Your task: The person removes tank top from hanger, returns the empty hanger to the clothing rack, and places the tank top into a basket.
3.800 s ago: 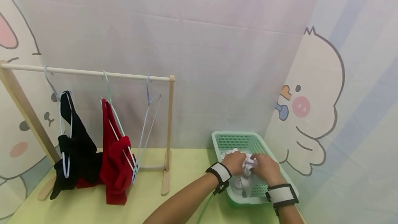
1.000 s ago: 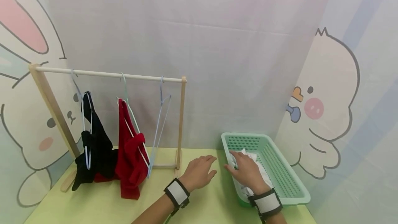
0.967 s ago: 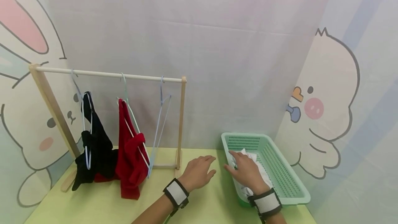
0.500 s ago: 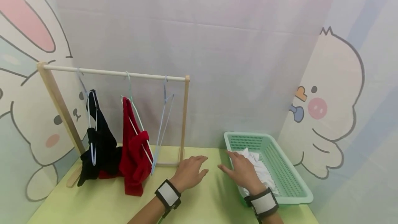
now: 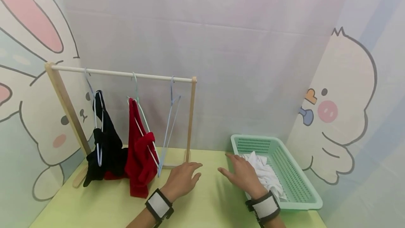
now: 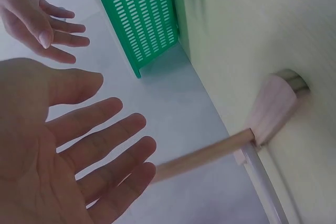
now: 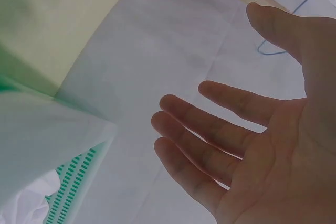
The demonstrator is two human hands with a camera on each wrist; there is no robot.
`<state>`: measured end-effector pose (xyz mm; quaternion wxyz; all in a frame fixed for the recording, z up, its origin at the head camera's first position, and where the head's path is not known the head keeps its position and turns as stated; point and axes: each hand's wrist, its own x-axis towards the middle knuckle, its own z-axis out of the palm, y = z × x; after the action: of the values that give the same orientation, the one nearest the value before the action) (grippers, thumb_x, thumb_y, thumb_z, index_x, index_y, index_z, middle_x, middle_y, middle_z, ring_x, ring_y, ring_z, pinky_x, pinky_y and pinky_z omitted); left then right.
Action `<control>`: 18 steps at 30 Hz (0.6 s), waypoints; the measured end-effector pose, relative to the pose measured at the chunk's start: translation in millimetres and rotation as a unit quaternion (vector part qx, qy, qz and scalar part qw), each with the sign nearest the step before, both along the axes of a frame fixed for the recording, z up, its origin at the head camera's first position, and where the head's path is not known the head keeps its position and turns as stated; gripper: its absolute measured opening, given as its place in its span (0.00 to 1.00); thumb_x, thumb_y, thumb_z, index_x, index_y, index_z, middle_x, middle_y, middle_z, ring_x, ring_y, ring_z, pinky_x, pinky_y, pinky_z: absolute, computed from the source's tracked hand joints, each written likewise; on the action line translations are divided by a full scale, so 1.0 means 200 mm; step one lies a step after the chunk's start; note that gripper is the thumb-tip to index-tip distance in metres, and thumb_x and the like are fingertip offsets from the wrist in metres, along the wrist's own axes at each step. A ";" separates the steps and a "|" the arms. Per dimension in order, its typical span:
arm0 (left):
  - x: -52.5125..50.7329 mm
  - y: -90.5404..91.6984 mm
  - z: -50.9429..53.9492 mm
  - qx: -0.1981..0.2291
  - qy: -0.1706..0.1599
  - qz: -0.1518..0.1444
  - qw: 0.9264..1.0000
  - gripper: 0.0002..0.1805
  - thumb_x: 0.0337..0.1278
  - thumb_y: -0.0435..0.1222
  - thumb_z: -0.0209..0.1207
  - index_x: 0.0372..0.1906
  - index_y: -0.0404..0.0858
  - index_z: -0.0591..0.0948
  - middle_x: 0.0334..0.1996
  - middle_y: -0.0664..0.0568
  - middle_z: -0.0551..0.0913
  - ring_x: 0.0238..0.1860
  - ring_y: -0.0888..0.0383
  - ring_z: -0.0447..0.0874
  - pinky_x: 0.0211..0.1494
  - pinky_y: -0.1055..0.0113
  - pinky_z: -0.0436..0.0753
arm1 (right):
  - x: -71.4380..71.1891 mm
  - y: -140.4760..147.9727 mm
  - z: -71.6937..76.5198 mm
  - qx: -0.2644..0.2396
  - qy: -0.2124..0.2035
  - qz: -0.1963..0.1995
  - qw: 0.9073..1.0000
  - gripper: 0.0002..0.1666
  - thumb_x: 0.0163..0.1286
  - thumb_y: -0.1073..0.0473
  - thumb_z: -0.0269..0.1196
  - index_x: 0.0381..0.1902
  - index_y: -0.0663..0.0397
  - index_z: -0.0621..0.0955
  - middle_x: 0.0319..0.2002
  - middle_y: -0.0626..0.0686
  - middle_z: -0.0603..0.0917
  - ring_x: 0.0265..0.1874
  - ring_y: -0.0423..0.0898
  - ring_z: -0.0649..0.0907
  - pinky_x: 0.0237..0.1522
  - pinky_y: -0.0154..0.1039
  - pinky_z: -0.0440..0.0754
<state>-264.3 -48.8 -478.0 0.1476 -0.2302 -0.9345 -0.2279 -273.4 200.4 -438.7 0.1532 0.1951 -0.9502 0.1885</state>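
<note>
Both hands hover over the table with fingers extended and nothing in them. My left hand (image 5: 181, 181) is in front of the clothes rack's right post, and its spread fingers show in the left wrist view. The right hand (image 5: 243, 175) is just left of the green basket (image 5: 300, 171), partly covering its near left rim. Crumpled white cloth (image 5: 265, 175) lies inside the basket along its left side. On the rack hang a black garment (image 5: 109, 147), a red garment (image 5: 140, 150) and a bare blue hanger (image 5: 167, 133).
The wooden clothes rack (image 5: 191, 122) with its white rail (image 5: 117, 73) stands at the left of the yellow table (image 5: 202, 207). A pale curtain (image 5: 221, 62) with cartoon animals closes off the back and sides.
Seconds ago both hands gripped the white cloth in the basket; they have since let go. Over the last second they drifted left, away from the basket, while the head view shifted slightly left.
</note>
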 end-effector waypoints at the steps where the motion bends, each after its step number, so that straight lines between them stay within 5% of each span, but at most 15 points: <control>1: 0.01 -0.02 0.00 0.002 -0.002 0.006 1.000 0.17 0.74 0.40 0.66 0.62 0.42 0.87 0.58 0.49 0.89 0.58 0.48 0.88 0.52 0.50 0.87 | 0.00 0.00 0.00 -0.002 -0.002 0.002 1.000 0.39 0.71 0.43 0.73 0.68 0.65 0.80 0.59 0.68 0.86 0.53 0.67 0.87 0.52 0.63 0.85; 11: 0.11 -0.17 -0.02 0.027 0.016 0.037 0.999 0.16 0.69 0.38 0.69 0.58 0.41 0.89 0.56 0.47 0.90 0.56 0.47 0.90 0.50 0.48 0.88 | -0.02 -0.05 -0.03 -0.003 -0.014 0.013 1.000 0.39 0.70 0.42 0.73 0.67 0.64 0.81 0.58 0.67 0.86 0.53 0.66 0.87 0.54 0.62 0.84; 18: 0.21 -0.28 -0.04 0.021 0.011 0.063 0.998 0.15 0.67 0.39 0.71 0.56 0.43 0.90 0.54 0.51 0.91 0.54 0.52 0.91 0.43 0.59 0.88 | -0.02 -0.06 -0.05 -0.003 -0.022 0.013 1.000 0.39 0.71 0.41 0.72 0.67 0.63 0.80 0.58 0.66 0.86 0.55 0.66 0.86 0.54 0.63 0.84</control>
<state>-222.3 -105.3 -485.8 0.1770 -0.1703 -0.9403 -0.2355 -277.1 188.3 -449.6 0.1303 0.2028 -0.9502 0.1974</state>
